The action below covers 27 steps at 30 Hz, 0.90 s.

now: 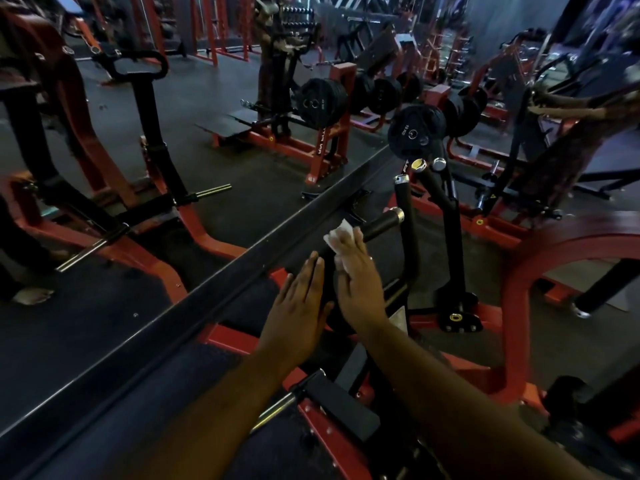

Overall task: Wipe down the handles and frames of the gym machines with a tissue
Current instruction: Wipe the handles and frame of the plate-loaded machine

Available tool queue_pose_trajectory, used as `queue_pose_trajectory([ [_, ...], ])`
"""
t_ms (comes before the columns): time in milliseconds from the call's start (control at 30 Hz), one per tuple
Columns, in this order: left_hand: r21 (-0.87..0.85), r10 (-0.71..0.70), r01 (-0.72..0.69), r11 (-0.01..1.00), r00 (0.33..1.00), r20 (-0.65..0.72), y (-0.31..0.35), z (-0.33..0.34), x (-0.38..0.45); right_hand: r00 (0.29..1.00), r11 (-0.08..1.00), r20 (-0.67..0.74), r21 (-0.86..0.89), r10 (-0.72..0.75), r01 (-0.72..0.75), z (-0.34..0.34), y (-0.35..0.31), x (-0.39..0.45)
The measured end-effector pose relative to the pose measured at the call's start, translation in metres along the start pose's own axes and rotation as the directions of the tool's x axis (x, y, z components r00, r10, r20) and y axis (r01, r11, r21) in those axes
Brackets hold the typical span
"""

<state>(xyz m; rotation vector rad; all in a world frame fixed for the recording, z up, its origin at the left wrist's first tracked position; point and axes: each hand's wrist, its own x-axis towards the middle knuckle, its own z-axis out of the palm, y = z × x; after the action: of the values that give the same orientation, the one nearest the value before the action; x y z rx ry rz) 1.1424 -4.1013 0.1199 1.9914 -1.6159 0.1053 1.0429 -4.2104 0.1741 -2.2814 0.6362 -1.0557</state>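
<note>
Right hand (360, 289) extended forward, fingers straight and laid along a black padded machine handle with a chrome end cap (381, 224), pressing a crumpled white tissue (337, 239) against the bar. Tissue trapped between the fingers and the handle, bunched at the fingertips and showing again under the palm edge. Thin ring visible on one finger.

Left hand (299, 299) flat and held just beside the right, fingers straight and together, holding nothing; contact with the black frame member between the two hands cannot be confirmed. Both hands side by side, a narrow gap between them.

Handle projects from a black upright arm (403, 202) of a red-and-black steel machine frame (512, 306). Two further black handles with chrome ends (429, 168) standing behind it. Long dark flat bar (207, 292) running diagonally across the view, lower left to upper right, just left of the hands.

Black round weight plate (415, 133) mounted beyond the handles; more black plates (322, 102) stacked on a red rack further back. Dark rubber floor (242, 202) throughout. Red-framed machine with chrome pegs (104, 202) at left. Bare foot (33, 295) at the far left edge on the floor.
</note>
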Motion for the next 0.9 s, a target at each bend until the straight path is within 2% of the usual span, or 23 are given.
queue_pose_trajectory([
  [67, -0.026, 0.008, -0.008, 1.0, 1.0, 0.001, 0.001, 0.002, -0.007, 0.987, 0.994, 0.116, 0.03, -0.112, 0.109, -0.007, -0.006, -0.015],
  [133, -0.028, 0.003, -0.003, 1.0, 1.0, -0.004, -0.002, 0.006, -0.011, 0.959, 0.971, 0.152, 0.028, -0.238, 0.236, -0.025, -0.002, -0.011],
  [167, -0.023, -0.006, 0.006, 1.0, 1.0, 0.0, -0.003, 0.007, -0.012, 0.969, 0.975, 0.102, 0.025, -0.224, 0.222, -0.032, 0.005, 0.0],
  [233, -0.006, -0.018, 0.018, 1.0, 1.0, 0.022, -0.005, 0.008, -0.013, 0.999, 1.0, -0.045, 0.025, 0.002, -0.001, -0.04, 0.019, 0.026],
  [300, -0.025, -0.007, 0.008, 1.0, 0.999, 0.034, -0.005, 0.004, -0.014, 0.99, 0.99, -0.054, -0.052, 0.129, -0.131, -0.03, 0.026, 0.036],
  [400, -0.118, 0.007, -0.009, 0.993, 1.0, -0.016, -0.011, -0.01, -0.018, 0.997, 0.996, -0.017, -0.035, 0.08, -0.081, -0.003, 0.019, 0.014],
  [533, -0.216, -0.028, 0.018, 0.976, 0.999, -0.039, -0.029, -0.029, -0.007, 0.992, 0.992, -0.011, 0.01, -0.129, 0.129, 0.019, 0.004, -0.031],
  [667, -0.215, 0.039, -0.036, 0.976, 0.999, 0.009, -0.035, -0.049, 0.028, 0.991, 0.991, 0.037, 0.039, -0.132, 0.13, 0.024, 0.01, -0.081],
  [733, -0.195, 0.08, -0.063, 0.979, 0.994, 0.08, -0.028, -0.058, 0.049, 0.997, 0.997, 0.023, -0.024, -0.077, 0.078, 0.021, 0.018, -0.1],
  [833, -0.112, 0.111, -0.092, 0.989, 0.977, 0.182, -0.007, -0.065, 0.084, 0.995, 0.977, -0.062, -0.193, 0.079, -0.09, 0.023, 0.016, -0.114],
  [900, -0.044, 0.135, -0.128, 0.991, 0.96, 0.246, 0.008, -0.062, 0.101, 0.98, 0.948, -0.012, -0.252, 0.198, -0.195, 0.026, 0.009, -0.111],
])
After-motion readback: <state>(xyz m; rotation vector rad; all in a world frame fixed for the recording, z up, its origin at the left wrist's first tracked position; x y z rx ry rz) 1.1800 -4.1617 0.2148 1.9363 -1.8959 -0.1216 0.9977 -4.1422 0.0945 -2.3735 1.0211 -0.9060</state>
